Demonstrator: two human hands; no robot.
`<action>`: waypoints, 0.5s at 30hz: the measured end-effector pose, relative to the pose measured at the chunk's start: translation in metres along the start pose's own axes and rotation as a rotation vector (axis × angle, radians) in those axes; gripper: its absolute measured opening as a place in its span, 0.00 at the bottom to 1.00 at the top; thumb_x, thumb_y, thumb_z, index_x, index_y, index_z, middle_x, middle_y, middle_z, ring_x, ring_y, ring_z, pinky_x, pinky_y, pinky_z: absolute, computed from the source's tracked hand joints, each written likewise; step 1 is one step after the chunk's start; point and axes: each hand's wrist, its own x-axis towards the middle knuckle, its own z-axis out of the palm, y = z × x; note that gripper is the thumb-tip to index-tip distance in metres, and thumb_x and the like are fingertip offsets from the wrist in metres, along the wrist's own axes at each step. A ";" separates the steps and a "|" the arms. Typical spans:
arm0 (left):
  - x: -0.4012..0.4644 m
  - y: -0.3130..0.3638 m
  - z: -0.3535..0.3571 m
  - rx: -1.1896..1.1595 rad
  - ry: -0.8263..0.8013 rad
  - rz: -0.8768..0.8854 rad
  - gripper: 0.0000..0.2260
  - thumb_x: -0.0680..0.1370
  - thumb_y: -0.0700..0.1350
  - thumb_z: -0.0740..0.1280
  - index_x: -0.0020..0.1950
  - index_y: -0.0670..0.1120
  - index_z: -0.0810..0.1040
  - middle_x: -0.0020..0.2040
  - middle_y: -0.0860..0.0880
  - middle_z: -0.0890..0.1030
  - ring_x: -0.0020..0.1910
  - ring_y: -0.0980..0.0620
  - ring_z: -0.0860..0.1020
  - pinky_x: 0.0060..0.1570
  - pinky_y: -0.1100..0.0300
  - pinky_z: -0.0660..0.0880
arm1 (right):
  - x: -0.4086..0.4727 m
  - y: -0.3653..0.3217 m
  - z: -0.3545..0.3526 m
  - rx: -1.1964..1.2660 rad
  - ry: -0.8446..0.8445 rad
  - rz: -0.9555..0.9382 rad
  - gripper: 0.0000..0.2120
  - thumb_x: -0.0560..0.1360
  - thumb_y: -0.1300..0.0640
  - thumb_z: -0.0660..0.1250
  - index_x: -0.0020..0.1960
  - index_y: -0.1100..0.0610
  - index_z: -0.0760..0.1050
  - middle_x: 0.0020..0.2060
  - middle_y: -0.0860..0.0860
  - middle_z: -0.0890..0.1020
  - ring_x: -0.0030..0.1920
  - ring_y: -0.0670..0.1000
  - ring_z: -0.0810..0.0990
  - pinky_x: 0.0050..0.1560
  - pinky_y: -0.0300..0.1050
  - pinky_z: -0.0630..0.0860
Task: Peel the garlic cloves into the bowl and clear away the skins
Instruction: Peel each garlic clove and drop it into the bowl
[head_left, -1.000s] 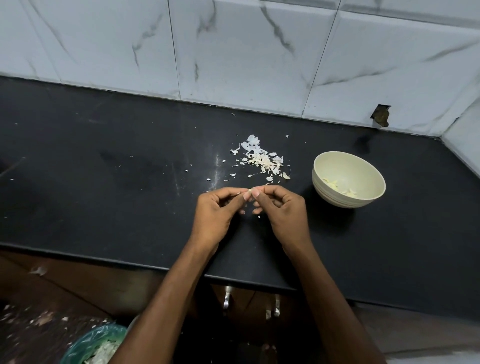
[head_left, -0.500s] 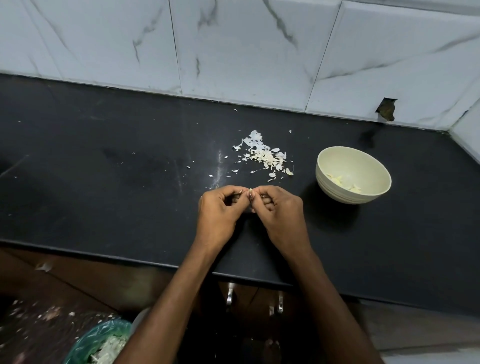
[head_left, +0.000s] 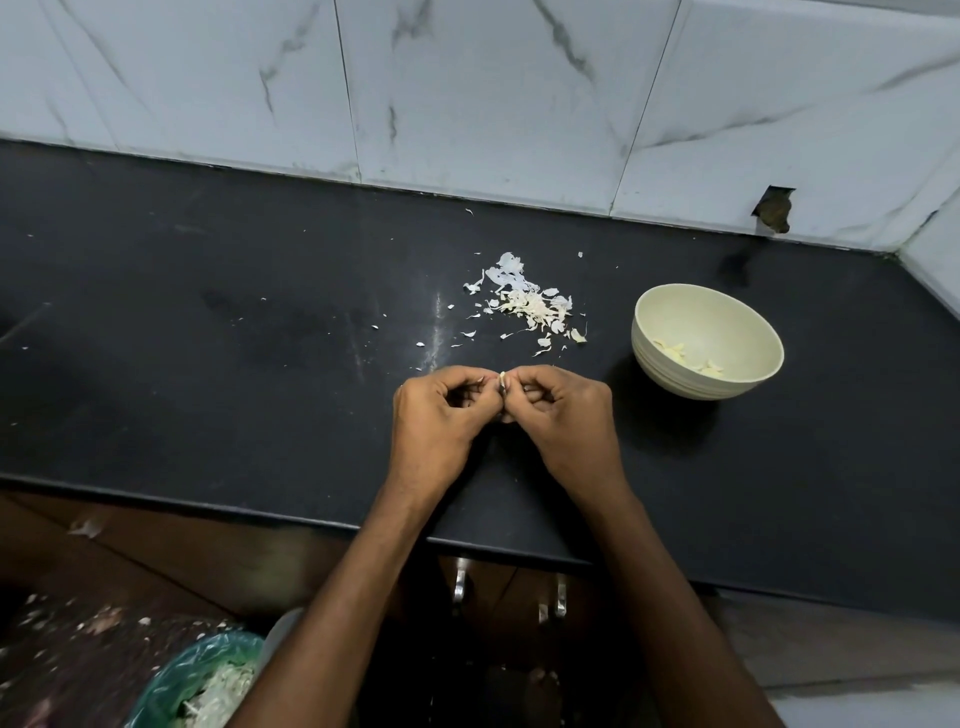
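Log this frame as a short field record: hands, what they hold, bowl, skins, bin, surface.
left hand: fingers curled, pinching the garlic clove
right hand: pinching the same clove from the other side
bowl: cream, upright, right of the hands, a few peeled cloves inside
skins: loose pile on the counter beyond the hands
bin: green-lined, on the floor lower left, holds skins
counter: black

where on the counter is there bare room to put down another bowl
The widest bare patch is the black stone counter left of the pile of white garlic skins, back to the marble wall tiles. A smaller one lies right of the right hand, in front of the cream ribbed bowl. Crowded: between pile, bowl and hands.
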 end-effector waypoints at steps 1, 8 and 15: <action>0.000 -0.002 0.000 -0.019 -0.001 -0.013 0.09 0.76 0.38 0.76 0.45 0.53 0.87 0.40 0.51 0.88 0.41 0.47 0.87 0.47 0.45 0.85 | -0.001 -0.001 -0.001 0.008 -0.006 0.004 0.02 0.77 0.62 0.74 0.46 0.58 0.86 0.36 0.48 0.86 0.36 0.47 0.87 0.43 0.55 0.85; 0.000 0.004 0.000 -0.171 -0.048 -0.032 0.03 0.77 0.35 0.75 0.49 0.40 0.86 0.41 0.44 0.87 0.39 0.51 0.86 0.42 0.63 0.80 | -0.003 -0.008 -0.002 0.162 0.041 0.124 0.04 0.76 0.65 0.74 0.45 0.58 0.86 0.35 0.51 0.87 0.35 0.52 0.87 0.44 0.56 0.86; 0.001 0.008 0.002 -0.249 -0.059 -0.029 0.03 0.78 0.36 0.74 0.50 0.37 0.85 0.39 0.45 0.86 0.33 0.55 0.82 0.36 0.64 0.78 | -0.003 -0.007 0.000 0.123 0.078 0.092 0.02 0.77 0.62 0.75 0.47 0.57 0.86 0.36 0.47 0.87 0.36 0.46 0.87 0.41 0.41 0.82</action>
